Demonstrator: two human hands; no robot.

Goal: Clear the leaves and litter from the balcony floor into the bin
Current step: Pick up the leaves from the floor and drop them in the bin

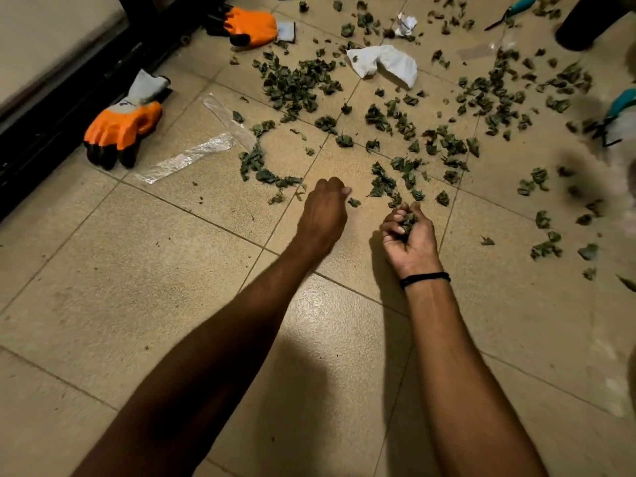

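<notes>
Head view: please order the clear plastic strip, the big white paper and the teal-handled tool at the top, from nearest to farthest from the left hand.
From the left hand:
1. Clear plastic strip, on the floor to its left.
2. Big white paper, ahead, slightly right.
3. Teal-handled tool, far top right.

I see bare floor [137,270] near me — open passage; ahead, leaves [292,84] crowd the tiles, orange glove [120,125] and plastic strip [186,158] block the left.
</notes>
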